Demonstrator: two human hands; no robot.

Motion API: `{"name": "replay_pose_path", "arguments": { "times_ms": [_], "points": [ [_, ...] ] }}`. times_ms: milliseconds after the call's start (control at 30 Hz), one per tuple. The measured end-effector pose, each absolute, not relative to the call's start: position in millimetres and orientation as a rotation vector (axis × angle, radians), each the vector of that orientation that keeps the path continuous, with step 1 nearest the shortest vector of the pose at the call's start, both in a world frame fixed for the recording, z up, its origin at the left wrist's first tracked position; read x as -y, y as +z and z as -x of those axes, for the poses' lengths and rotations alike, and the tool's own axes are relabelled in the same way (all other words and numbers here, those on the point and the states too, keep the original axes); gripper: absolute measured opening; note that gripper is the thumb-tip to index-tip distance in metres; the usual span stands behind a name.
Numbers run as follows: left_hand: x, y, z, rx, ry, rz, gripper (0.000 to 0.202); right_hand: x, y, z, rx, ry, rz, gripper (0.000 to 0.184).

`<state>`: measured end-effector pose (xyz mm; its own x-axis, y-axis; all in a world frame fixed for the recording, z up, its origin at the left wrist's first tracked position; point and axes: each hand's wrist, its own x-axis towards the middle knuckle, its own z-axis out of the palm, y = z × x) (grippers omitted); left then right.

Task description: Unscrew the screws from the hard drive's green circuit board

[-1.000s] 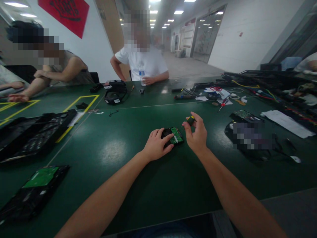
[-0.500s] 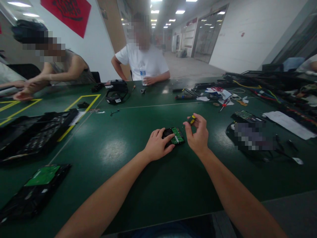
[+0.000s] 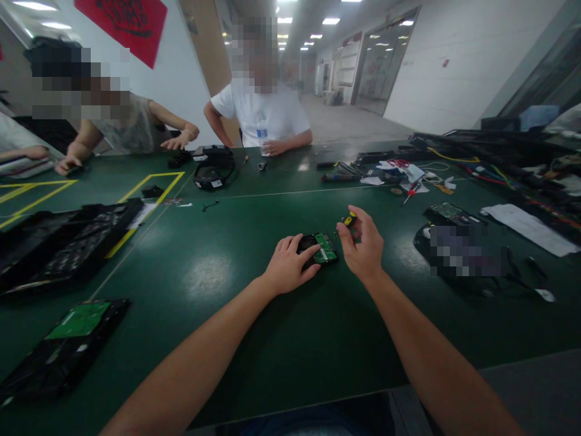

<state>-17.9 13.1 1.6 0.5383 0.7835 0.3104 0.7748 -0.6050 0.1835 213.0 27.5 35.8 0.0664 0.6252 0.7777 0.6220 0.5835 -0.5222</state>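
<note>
Spread across a small black device with a green circuit board [image 3: 325,247], my left hand [image 3: 290,265] grips it flat on the table, thumb at its near edge and fingers over its top. Part of the device is hidden under that hand. In my right hand [image 3: 365,245] is a small screwdriver [image 3: 349,219] with a yellow and black handle, pinched between thumb and fingers. The screwdriver is held just right of the device, above the table. Its tip is too small to make out clearly.
A larger black unit with a green board [image 3: 79,321] lies at the left front, below an open black casing [image 3: 68,242]. Black parts [image 3: 454,212] lie at right, with cables and tools [image 3: 345,172] behind. Two people sit across the green table [image 3: 254,339].
My right hand has tilted the screwdriver slightly; my left hand stays put on the device. The person at far left has spread their arms, one hand now on black items.
</note>
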Motion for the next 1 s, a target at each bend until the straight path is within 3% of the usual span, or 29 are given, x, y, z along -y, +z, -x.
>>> {"name": "replay_pose_path", "arguments": {
  "times_ms": [267,767,1000],
  "points": [
    [-12.9,1.1,18.0,-1.388,0.583,-2.717,0.059,-24.0,40.2,-204.1,1.454,0.599,0.838,0.044],
    [-13.6,0.5,17.6,-1.395,0.581,-2.704,0.059,-26.9,54.3,-210.2,1.239,1.146,0.774,0.028],
    [-12.5,2.1,18.5,-1.389,0.569,-2.716,0.06,-29.9,53.6,-213.6,1.146,1.227,0.763,0.032]
  ]
}}
